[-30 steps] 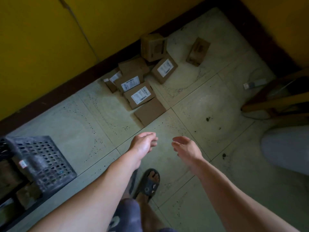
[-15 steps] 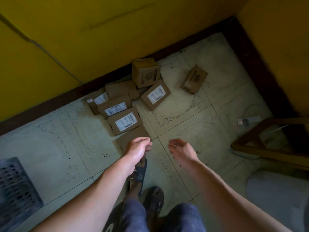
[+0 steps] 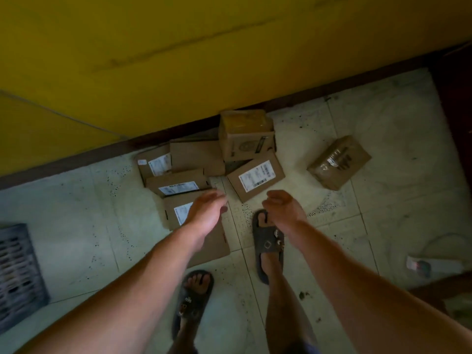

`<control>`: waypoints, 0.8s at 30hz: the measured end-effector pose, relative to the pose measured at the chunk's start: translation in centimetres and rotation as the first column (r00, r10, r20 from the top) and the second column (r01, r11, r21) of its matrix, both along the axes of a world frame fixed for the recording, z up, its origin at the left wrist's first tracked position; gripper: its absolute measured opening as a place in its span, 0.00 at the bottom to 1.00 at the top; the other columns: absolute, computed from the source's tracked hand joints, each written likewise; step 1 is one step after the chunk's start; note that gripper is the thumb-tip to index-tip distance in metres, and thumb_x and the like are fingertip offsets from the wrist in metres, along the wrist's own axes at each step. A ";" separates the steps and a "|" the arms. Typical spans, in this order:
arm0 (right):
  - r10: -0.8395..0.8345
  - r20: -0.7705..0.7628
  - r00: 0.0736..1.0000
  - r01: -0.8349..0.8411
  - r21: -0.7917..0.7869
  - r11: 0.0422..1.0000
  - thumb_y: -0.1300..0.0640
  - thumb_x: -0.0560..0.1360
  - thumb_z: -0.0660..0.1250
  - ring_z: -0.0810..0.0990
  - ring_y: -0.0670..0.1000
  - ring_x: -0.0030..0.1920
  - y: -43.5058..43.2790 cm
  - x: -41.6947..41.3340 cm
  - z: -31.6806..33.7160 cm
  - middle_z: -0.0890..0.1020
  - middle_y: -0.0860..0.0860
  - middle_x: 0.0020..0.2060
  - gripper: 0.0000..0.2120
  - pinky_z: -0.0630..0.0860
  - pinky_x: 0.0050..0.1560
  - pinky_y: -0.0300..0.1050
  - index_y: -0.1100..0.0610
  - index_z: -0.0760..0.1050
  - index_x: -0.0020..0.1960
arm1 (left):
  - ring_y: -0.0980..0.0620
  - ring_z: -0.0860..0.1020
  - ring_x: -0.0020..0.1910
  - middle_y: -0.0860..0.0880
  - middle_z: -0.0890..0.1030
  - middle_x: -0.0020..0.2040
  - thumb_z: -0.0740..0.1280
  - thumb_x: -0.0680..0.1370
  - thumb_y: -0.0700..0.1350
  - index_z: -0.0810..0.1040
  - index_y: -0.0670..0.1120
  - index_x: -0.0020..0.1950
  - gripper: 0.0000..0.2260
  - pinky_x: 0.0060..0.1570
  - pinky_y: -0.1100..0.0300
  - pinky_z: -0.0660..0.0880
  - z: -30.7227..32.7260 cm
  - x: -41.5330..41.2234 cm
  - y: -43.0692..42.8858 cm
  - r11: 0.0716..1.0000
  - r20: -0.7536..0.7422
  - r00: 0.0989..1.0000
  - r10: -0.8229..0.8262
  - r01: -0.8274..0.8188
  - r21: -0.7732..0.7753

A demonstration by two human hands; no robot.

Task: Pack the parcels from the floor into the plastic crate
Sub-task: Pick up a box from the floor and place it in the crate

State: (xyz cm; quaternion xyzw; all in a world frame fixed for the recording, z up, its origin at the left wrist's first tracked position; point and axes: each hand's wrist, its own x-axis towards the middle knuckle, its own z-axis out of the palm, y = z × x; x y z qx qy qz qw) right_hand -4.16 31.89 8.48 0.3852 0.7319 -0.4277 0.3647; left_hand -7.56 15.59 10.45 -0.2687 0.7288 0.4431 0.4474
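The person is reaching for the parcels (image 3: 255, 178), which lie in a heap on the floor (image 3: 383, 123) by the yellow wall. The left hand (image 3: 205, 209) and right hand (image 3: 283, 206) are loose and hold nothing. The crate (image 3: 19, 272) waits far left. The next move is probably to bend and grab the nearest box.

A yellow wall (image 3: 178, 60) fills the upper frame, a faint crack running across it. Below it, a dark brown skirting board (image 3: 76, 159) runs diagonally toward the upper right. Pale speckled floor tiles (image 3: 396, 123) spread across the lower frame, dim and greenish. At the lower right edge, part of a wooden frame (image 3: 439, 290) shows.
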 end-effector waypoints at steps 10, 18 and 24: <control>-0.142 -0.117 0.983 0.128 -0.118 0.985 0.55 0.76 0.63 0.80 0.58 0.54 4.9 -12.0 -11.1 0.79 0.52 0.55 0.24 0.78 0.52 0.53 0.49 0.63 0.71 | 0.44 0.62 0.74 0.47 0.60 0.77 0.63 0.80 0.49 0.50 0.50 0.79 0.32 0.63 0.55 0.62 -10.1 -10.7 6.8 0.989 -0.077 0.992 0.104 -0.111 -0.102; -0.159 -0.084 0.984 0.138 -0.220 0.966 0.54 0.75 0.64 0.77 0.54 0.52 5.0 -14.9 -13.5 0.79 0.52 0.52 0.11 0.74 0.58 0.52 0.52 0.71 0.57 | 0.55 0.71 0.38 0.49 0.74 0.46 0.60 0.79 0.38 0.69 0.44 0.67 0.16 0.31 0.63 0.65 -11.9 -12.9 7.8 0.989 -0.080 0.990 0.119 -0.125 -0.073; -0.224 -0.200 0.954 0.186 -0.194 0.963 0.44 0.70 0.65 0.82 0.54 0.50 4.6 -11.4 -11.1 0.82 0.52 0.51 0.18 0.78 0.55 0.61 0.48 0.76 0.57 | 0.48 0.77 0.53 0.46 0.78 0.56 0.61 0.78 0.45 0.74 0.47 0.58 0.09 0.49 0.53 0.72 -9.1 -9.3 5.5 0.993 -0.056 0.992 0.112 -0.114 -0.028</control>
